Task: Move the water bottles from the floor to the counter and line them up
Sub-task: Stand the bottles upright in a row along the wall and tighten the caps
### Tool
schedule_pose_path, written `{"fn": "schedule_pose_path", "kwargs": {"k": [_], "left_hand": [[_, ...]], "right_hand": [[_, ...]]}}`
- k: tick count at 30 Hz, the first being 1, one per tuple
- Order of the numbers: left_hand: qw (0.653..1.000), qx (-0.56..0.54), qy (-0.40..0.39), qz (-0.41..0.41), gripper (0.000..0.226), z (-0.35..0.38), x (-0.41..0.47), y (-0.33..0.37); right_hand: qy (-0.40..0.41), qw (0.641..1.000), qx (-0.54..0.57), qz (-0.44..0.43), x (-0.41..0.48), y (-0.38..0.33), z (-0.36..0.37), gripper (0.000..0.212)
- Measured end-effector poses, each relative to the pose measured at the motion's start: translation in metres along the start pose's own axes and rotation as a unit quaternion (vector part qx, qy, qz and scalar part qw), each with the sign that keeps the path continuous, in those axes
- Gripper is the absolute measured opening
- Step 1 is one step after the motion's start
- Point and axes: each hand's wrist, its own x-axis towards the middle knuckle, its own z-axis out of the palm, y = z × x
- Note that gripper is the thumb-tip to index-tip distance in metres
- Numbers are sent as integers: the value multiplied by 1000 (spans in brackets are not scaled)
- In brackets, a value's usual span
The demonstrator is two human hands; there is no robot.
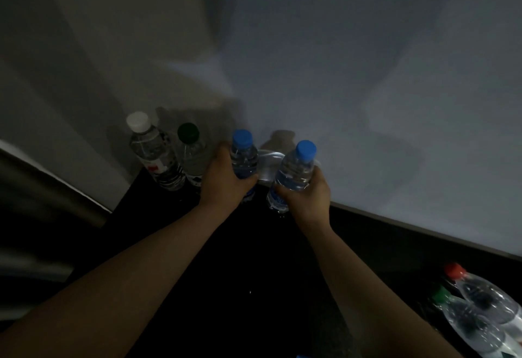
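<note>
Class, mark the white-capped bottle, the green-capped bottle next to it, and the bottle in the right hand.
white-capped bottle (154,153): head view, clear body.
green-capped bottle (188,132): head view, cap.
blue-capped bottle (295,167) in right hand (308,198): head view, upper body.

Dark counter (254,281) in my feed.
White-cap bottle (154,157) and green-cap bottle (194,160) stand on it, side by side, against the wall (339,75).

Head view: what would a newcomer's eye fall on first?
At centre, the left hand grips one blue-capped bottle and the right hand a second blue-capped bottle, tilted. Left of them, a white-capped bottle and a green-capped bottle stand on the dark counter by the wall.
</note>
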Motion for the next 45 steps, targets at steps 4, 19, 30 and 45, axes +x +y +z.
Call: {"fn": "schedule_pose_path", "kwargs": {"k": [4,19,30,45], "left_hand": [[1000,-4,-3,7,58,0,-2,1],[995,-20,-31,-91,45,-5,-28,9],[970,27,-175,-166,67,-43,-130,21],[947,70,-300,-94,60,-9,-282,64]], "right_hand": [[-6,1000,4,0,-4,4,10,48],[-66,992,-73,83,-22,4,-15,92],[-125,978,-162,39,-128,29,-103,60],[-34,968,-231,95,-274,84,-182,48]]}}
